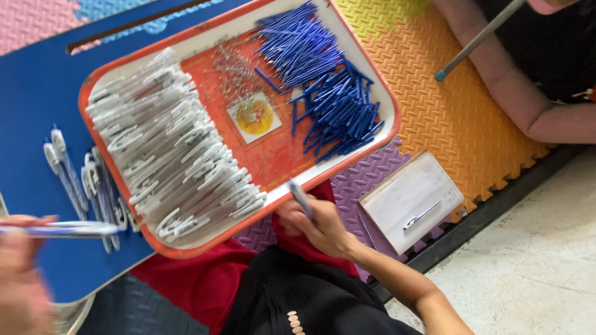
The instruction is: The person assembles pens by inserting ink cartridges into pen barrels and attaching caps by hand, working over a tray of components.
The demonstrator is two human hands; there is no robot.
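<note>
Left hand [22,273], blurred, pinches a slim clear-and-blue pen [62,229]. Right hand [320,226] grips a blue refill [301,198] beside the orange tray [279,158].

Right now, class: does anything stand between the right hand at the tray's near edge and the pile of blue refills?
Nothing visible blocks it. Between the right hand, holding a small blue part, and the blue refills lie only the tray's low rim and bare floor.

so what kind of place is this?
Probably a home or small workshop doing floor-level pen assembly: an orange tray of blue refills and white pen barrels on a low blue table, over foam mats.
</note>
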